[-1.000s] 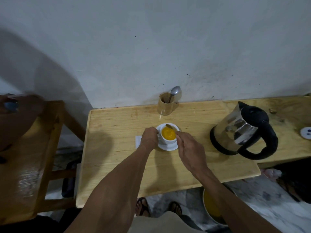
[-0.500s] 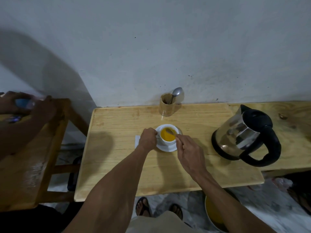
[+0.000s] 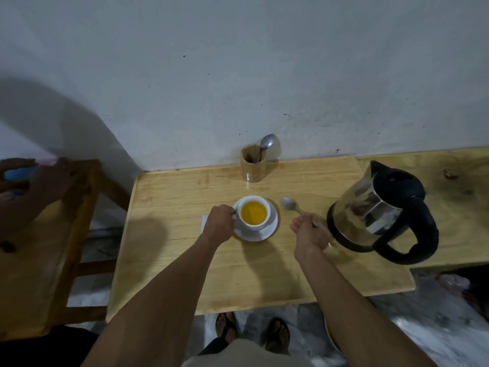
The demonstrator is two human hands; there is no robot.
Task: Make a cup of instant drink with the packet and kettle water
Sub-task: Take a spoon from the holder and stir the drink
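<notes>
A wooden table [image 3: 185, 260] stands against a grey wall. The left hand [image 3: 219, 223] grips the cup [image 3: 254, 213] on its saucer [image 3: 267, 233]. The right hand [image 3: 309, 229] pinches a spoon [image 3: 289, 203] just right of the cup, bowl pointing far-left, kettle [image 3: 370, 210] beyond.

- The white paper [image 3: 204, 225] is mostly hidden behind the left hand [image 3: 221, 223].
- The spoon [image 3: 290, 205] handle disappears inside the right hand [image 3: 309, 230].
- A blurred hand [image 3: 39, 186] is cut off at the left edge.

Wooden holder [image 3: 252, 165]: far edge of table [image 3: 172, 260], one spoon [image 3: 265, 144] standing inside.
Wooden stool [image 3: 45, 260]: left of table.
</notes>
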